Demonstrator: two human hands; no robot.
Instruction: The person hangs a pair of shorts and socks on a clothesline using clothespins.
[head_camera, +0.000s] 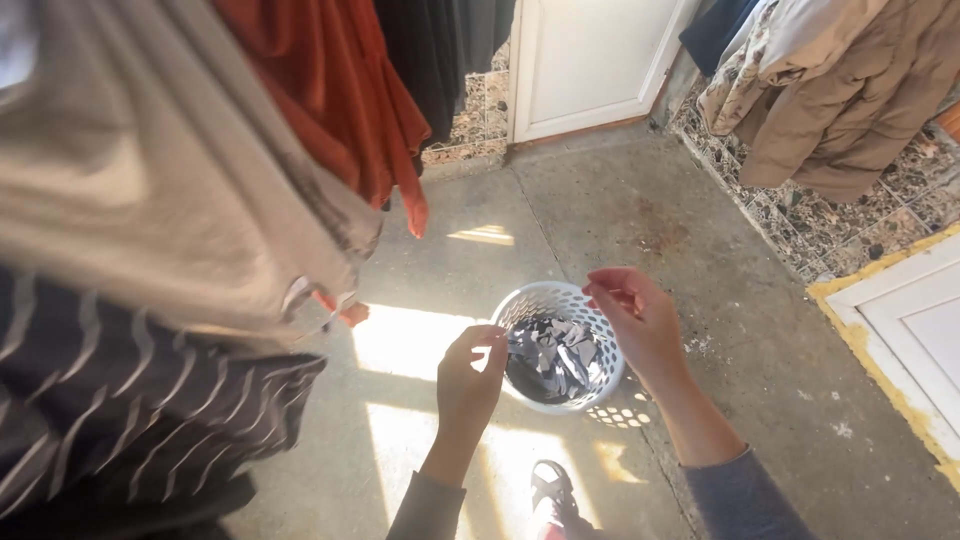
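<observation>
Left hand (468, 372) and right hand (634, 318) raised over white basket (598, 372) on concrete floor (640, 210). Both with fingers curled narrow, pinched, nothing visibly gripped. Dark laundry (555, 357) inside basket. Beige cloth (150, 190), striped cloth (130, 410), orange cloth (330, 90) hanging left. Sandalled foot (550, 492) below basket.

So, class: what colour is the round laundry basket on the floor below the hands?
White, with a perforated wall: the laundry basket shows best in the head view.
</observation>
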